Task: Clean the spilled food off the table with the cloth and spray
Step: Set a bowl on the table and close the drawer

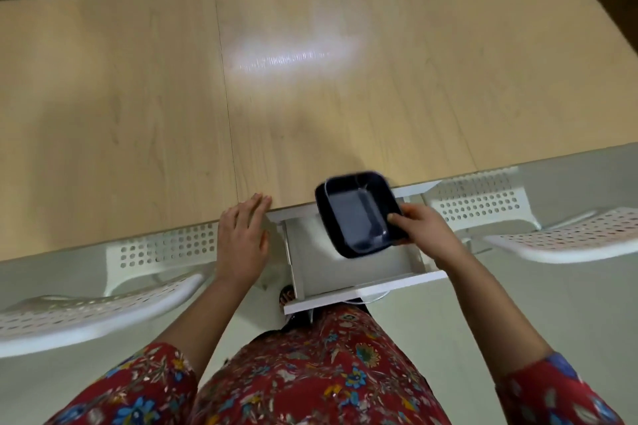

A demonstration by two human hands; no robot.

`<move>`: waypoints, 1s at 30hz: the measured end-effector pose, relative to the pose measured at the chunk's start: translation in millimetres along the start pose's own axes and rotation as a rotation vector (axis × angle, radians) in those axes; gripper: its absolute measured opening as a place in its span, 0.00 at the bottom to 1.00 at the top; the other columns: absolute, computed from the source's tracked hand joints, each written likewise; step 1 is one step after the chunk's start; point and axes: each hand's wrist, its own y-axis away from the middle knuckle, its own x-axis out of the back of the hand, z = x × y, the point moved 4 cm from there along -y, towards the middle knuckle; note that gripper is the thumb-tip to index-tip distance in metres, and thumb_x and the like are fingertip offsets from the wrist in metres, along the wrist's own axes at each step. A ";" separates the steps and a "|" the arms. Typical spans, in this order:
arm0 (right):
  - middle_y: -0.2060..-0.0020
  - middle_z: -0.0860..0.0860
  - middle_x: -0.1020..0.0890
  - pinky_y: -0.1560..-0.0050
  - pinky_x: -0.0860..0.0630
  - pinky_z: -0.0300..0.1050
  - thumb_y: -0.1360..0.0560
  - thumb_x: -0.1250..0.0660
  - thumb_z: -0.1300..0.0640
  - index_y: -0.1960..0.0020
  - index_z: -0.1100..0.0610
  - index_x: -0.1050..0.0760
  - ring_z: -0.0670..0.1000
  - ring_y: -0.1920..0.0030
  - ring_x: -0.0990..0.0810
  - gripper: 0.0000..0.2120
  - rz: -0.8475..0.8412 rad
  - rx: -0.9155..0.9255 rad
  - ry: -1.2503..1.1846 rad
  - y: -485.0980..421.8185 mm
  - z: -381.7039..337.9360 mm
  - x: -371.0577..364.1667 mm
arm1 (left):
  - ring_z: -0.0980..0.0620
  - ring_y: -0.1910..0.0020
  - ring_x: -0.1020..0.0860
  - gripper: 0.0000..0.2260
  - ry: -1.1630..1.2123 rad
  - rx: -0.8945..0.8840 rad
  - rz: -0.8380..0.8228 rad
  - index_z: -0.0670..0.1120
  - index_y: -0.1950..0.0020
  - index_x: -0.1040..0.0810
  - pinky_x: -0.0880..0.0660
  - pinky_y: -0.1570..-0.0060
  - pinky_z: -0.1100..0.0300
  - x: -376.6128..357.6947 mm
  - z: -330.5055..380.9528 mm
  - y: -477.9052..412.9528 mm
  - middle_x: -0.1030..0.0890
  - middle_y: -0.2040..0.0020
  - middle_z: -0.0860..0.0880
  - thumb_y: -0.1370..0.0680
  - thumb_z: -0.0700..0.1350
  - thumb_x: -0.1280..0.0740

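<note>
1. A person is standing at a light wooden surface [138, 114] and looking down on it; a pale patch of light is shining near its middle.
2. The left hand [243, 238] is lying open and flat, its straight fingertips resting on the near edge of the surface.
3. The right hand [423, 228] is gripping a black, shallow, rectangular plastic container [359, 214] by its right rim, with the thumb lying over the rim.
4. The container is being held tilted in the air, partly over the near edge of the surface and partly over a white drawer [328, 269] that is standing pulled open beneath that edge.
5. The two hands are well apart, one on each side of the drawer.
6. White perforated chairs [86, 317] are standing around the surface.
7. The person is wearing a red floral garment [310, 373].
</note>
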 end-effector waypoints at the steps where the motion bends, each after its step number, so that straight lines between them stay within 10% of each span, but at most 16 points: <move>1: 0.58 0.57 0.17 0.62 0.19 0.40 0.20 0.39 0.65 0.48 0.63 0.21 0.53 0.60 0.17 0.08 0.038 0.030 -0.027 -4.8 -12.6 0.6 | 0.43 0.38 0.30 0.31 0.004 0.005 -0.003 0.45 0.29 0.29 0.34 0.35 0.49 0.1 0.1 -0.6 0.28 0.31 0.45 0.32 0.36 0.28; 7: 0.61 0.56 0.18 0.53 0.18 0.55 0.22 0.40 0.61 0.52 0.65 0.21 0.55 0.63 0.15 0.11 0.269 0.049 0.008 -57.5 -36.6 -13.2 | 0.44 0.38 0.29 0.32 -0.004 -0.005 -0.046 0.45 0.29 0.29 0.33 0.35 0.48 -0.5 -1.9 -1.7 0.28 0.31 0.45 0.32 0.36 0.28; 20: 0.53 0.44 0.18 0.53 0.24 0.42 0.21 0.38 0.43 0.41 0.48 0.24 0.44 0.54 0.19 0.13 0.387 0.214 0.079 -18.7 1.2 -18.8 | 0.43 0.40 0.28 0.29 -0.030 -0.030 0.026 0.45 0.29 0.29 0.32 0.37 0.48 -4.2 -5.8 -1.8 0.27 0.31 0.45 0.30 0.38 0.27; 25: 0.57 0.47 0.17 0.54 0.25 0.46 0.19 0.40 0.51 0.52 0.53 0.20 0.47 0.54 0.20 0.11 -0.033 0.112 0.487 27.9 128.9 -60.3 | 0.43 0.39 0.30 0.21 -0.035 -0.003 0.061 0.46 0.29 0.29 0.34 0.36 0.48 -3.8 -2.3 0.4 0.28 0.31 0.45 0.21 0.50 0.38; 30: 0.32 0.52 0.26 0.36 0.31 0.47 0.23 0.51 0.49 0.29 0.53 0.30 0.55 0.33 0.29 0.25 -0.347 -0.003 0.861 21.8 182.0 -87.2 | 0.44 0.38 0.32 0.21 -0.023 0.022 0.071 0.46 0.28 0.30 0.36 0.34 0.49 -4.4 -1.3 1.8 0.29 0.31 0.46 0.20 0.52 0.41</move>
